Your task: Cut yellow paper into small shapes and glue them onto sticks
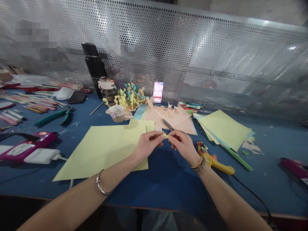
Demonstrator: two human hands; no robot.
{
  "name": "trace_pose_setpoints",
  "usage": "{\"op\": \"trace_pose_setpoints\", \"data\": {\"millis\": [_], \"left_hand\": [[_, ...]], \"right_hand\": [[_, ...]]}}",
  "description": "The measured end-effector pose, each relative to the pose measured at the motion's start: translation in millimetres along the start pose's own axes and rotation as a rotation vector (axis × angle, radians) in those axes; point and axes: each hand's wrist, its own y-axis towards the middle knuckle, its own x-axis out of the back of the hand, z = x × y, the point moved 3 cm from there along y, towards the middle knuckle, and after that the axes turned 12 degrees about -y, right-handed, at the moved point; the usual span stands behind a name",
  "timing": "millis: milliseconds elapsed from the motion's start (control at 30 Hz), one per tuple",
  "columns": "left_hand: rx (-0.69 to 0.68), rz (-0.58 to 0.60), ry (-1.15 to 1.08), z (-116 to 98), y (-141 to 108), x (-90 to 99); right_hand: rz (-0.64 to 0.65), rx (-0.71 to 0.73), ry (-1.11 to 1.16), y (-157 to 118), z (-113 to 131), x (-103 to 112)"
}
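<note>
My left hand [149, 143] and my right hand [183, 144] meet over the front middle of the table. Between their fingertips is a small folded piece of yellow paper [166, 136], pinched from both sides. Beneath and beside my left hand lies a large pale-yellow sheet [103, 147]. Just beyond the fingers, a pair of scissors [167, 123] rests by cut peach paper [178, 117]. To the right of my right wrist is a yellow glue gun [220, 165] with a black cord.
Paper flowers [131, 96] and a white cup [117, 113] stand at the back. Green-handled pliers [51, 118] and a purple power strip [31, 146] lie left. A paper stack [226, 126] and green cutter [238, 157] lie right. A perforated metal panel [168, 48] closes off the back.
</note>
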Motion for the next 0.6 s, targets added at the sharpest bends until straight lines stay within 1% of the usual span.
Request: {"op": "trace_pose_setpoints", "data": {"millis": [133, 267, 433, 600], "left_hand": [[0.033, 0.043, 0.005, 0.9, -0.8, -1.0], [0.053, 0.015, -0.027, 1.1, -1.6, -1.6], [0.094, 0.011, -0.097, 1.3, -2.5, -3.3], [0.081, 0.031, -0.121, 0.8, -2.5, -3.5]], "right_hand": [[0.002, 0.022, -0.036, -1.7, 3.6, 0.9], [-0.010, 0.043, -0.087, -2.7, 5.2, 1.3], [-0.042, 0.072, -0.149, -2.7, 6.3, 1.0], [-0.050, 0.032, -0.098, -1.5, 1.9, 1.5]]}}
